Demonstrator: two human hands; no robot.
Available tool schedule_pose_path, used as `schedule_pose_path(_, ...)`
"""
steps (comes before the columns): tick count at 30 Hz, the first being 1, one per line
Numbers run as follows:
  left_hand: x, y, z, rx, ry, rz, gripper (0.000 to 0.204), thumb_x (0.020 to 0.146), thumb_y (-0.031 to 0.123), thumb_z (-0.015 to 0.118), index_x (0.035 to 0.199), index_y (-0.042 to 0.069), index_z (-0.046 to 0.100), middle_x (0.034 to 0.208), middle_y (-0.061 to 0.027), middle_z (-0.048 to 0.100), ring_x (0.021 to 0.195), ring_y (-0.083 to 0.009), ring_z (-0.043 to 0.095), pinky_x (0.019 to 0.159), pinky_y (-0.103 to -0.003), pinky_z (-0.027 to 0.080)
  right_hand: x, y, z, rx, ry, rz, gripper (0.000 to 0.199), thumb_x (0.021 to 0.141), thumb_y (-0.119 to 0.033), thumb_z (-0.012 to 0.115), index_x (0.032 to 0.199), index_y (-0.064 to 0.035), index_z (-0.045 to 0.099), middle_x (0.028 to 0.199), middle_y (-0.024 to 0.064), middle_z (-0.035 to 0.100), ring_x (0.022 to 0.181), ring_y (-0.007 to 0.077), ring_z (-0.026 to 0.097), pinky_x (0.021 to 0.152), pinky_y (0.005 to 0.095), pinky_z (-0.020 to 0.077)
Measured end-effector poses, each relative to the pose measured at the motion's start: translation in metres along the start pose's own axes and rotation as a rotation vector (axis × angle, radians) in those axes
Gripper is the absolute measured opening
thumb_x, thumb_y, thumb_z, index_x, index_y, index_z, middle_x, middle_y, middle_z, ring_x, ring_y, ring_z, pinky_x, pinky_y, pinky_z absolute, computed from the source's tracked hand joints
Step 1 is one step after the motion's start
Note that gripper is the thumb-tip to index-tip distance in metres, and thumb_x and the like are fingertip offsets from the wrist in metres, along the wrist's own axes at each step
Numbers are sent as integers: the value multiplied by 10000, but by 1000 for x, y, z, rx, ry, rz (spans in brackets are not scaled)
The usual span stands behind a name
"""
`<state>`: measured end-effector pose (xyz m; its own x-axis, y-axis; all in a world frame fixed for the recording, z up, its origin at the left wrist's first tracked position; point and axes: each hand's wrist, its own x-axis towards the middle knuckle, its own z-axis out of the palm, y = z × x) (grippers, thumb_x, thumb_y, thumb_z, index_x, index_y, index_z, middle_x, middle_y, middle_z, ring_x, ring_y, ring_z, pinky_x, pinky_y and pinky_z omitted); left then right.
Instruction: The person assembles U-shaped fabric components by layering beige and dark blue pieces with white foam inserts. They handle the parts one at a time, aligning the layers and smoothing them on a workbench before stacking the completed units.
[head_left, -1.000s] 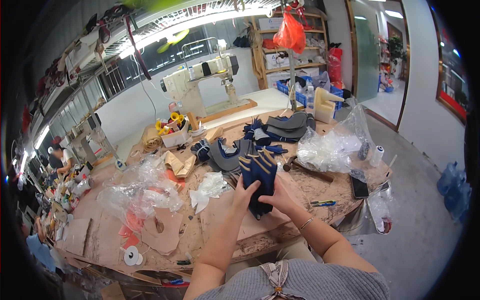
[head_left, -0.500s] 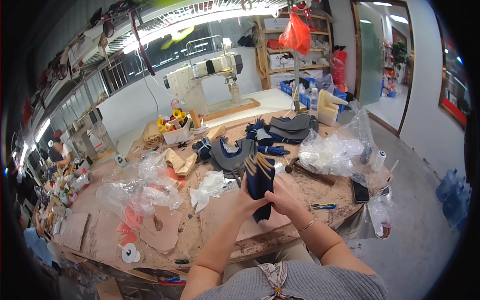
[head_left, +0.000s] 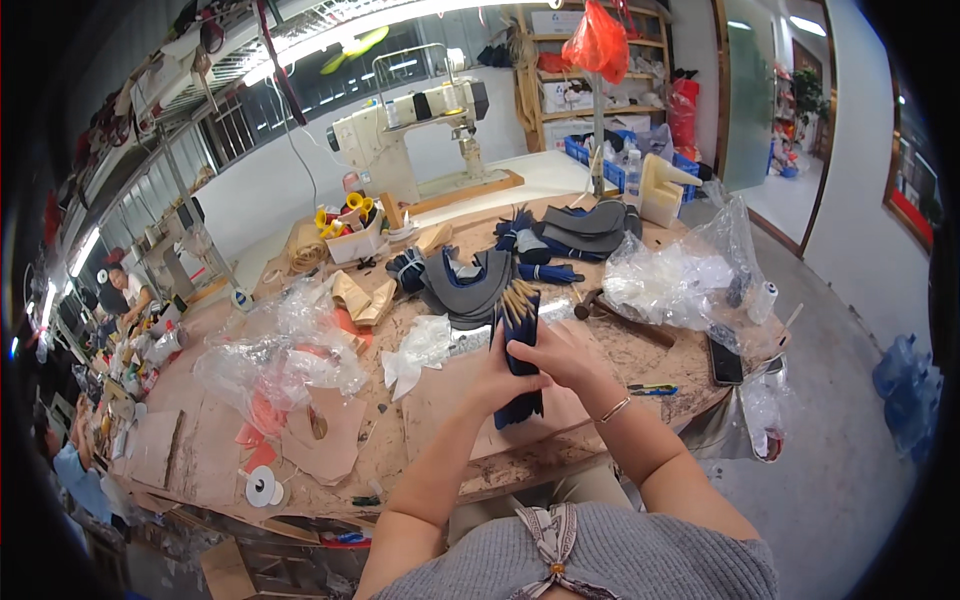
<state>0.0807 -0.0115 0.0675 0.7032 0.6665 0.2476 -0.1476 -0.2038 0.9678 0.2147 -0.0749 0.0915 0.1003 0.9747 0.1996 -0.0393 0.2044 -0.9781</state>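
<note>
Above the near edge of the worktable (head_left: 390, 455), both my hands hold a thick stack of dark blue strips (head_left: 516, 325) with tan tips fanned at the upper end. My left hand (head_left: 490, 384) wraps round it from the left. My right hand (head_left: 558, 356) grips its right side, with the thumb laid across the front. Just beyond the stack rest curved grey and navy pieces (head_left: 468, 297). A hammer (head_left: 630, 320) lies to the right of the stack. Whether the strips are cloth or leather, I cannot tell.
Crumpled clear plastic (head_left: 285, 345) covers the left, and another plastic bag (head_left: 670, 280) the right. A phone (head_left: 725, 358) and cutter (head_left: 652, 390) lie near the right edge. A sewing machine (head_left: 410, 130) stands at the back. Other people (head_left: 130, 290) sit far left.
The stack has turned more upright and its strips show edge-on. My right hand has shifted up along it, its thumb now across the front; my left hand sits slightly lower.
</note>
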Motion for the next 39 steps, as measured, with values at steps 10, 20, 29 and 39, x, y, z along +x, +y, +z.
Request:
schedule_pose_path(10,9,-10,-18,-808,134,19,415,864,119,659,1241,20,516,1112,-106,623,1027,-223,621,875,-363,527,-12,36,5,-459,-91,-337,1108,627,-177,878,1485,-31,193,1501,167,253,1375,292,281,1126,375,257)
schedule_pose_path(20,-5,-28,6,-387,245,141,462,792,22,714,1205,-1,509,1218,-134,581,1056,-186,584,916,-327,492,-41,61,16,-650,98,-442,892,696,-99,776,1440,-40,289,1443,201,335,1313,386,375,1082,432,342)
schedule_pose_path(29,-19,-10,-24,-535,497,224,398,796,3,597,1180,-3,489,988,-94,600,986,-186,572,922,-346,444,13,76,-99,-710,375,-56,185,868,-206,655,954,-52,712,902,101,707,842,234,664,778,351,503)
schedule_pose_path(39,-40,-5,-31,-756,308,66,497,805,126,560,1280,24,456,1078,-107,581,979,-211,577,852,-359,505,51,122,-179,-1747,171,31,110,800,-83,578,836,-76,681,911,98,685,931,273,647,777,389,539)
